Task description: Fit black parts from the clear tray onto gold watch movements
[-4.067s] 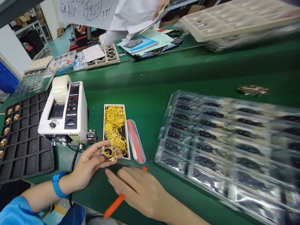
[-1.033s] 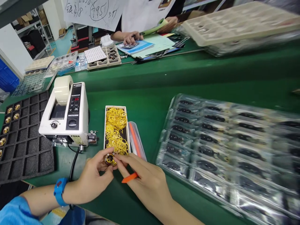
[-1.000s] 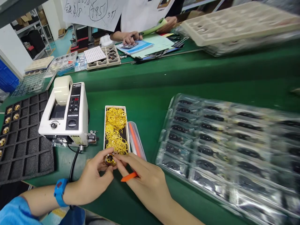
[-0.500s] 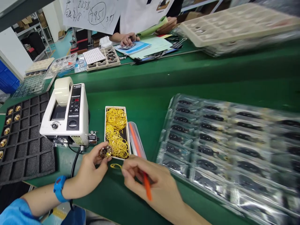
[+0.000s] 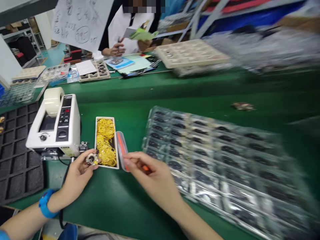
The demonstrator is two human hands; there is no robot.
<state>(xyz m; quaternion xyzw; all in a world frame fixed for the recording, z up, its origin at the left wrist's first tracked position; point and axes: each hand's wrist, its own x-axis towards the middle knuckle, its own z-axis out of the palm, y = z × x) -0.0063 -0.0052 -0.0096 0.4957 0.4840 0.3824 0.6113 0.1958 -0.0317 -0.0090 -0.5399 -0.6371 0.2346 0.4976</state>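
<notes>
Between the thumb and fingers of my left hand [image 5: 81, 171] is a small round metal part [image 5: 91, 159], its face turned up, with a bit of yellow at its edge. It is at the near left corner of a white box [image 5: 117, 140] filled with thin yellow rings [image 5: 106, 133]. My right hand [image 5: 152, 175] is pinched closed beside a clear plastic case [image 5: 126, 155], with an orange strip [image 5: 122, 146] inside. A short piece of an orange stick-like tool [image 5: 146, 168] shows among the right fingers; the fingertips partly hide what they grip.
Left stands a white tape dispenser [image 5: 66, 133] beside a black foam tray [image 5: 18, 163] holding gold-coloured parts. Clear packs of dark parts [image 5: 200, 163] cover the right side. Across the bench [image 5: 115, 206], a person [image 5: 117, 48] handles papers near a beige tray [image 5: 190, 53].
The view has swung right and back. The yellow ring by my right fingertips is out of sight, and that hand is now against the case. My left hand still holds the metal part, face tilted up.
</notes>
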